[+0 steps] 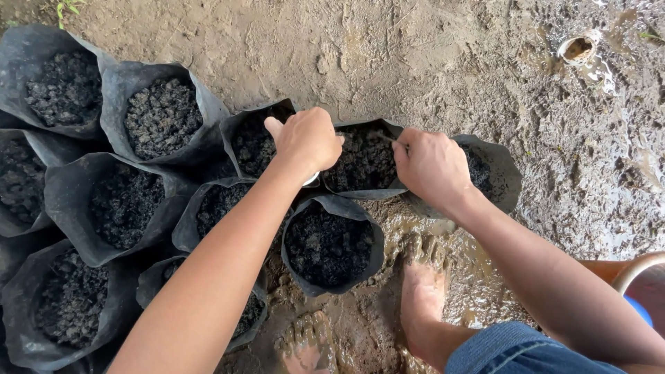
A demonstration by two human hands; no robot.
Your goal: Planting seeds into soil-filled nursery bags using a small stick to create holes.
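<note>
You stood barefoot on wet, muddy ground, looking down at a cluster of black plastic grow bags filled with dark, crumbly soil. Your left hand was closed in a tight grip around a small white object, mostly hidden under the palm, so what it was could not be told. It hovered between two bags, with a grow bag just to its right. Your right hand pinched the rim of that same bag, its grip narrow, fingers curled over the black plastic. Below both hands sat another filled bag, and beside that your muddy right foot. Farther left of your left hand, more filled bags crowded together, touching.
</note>
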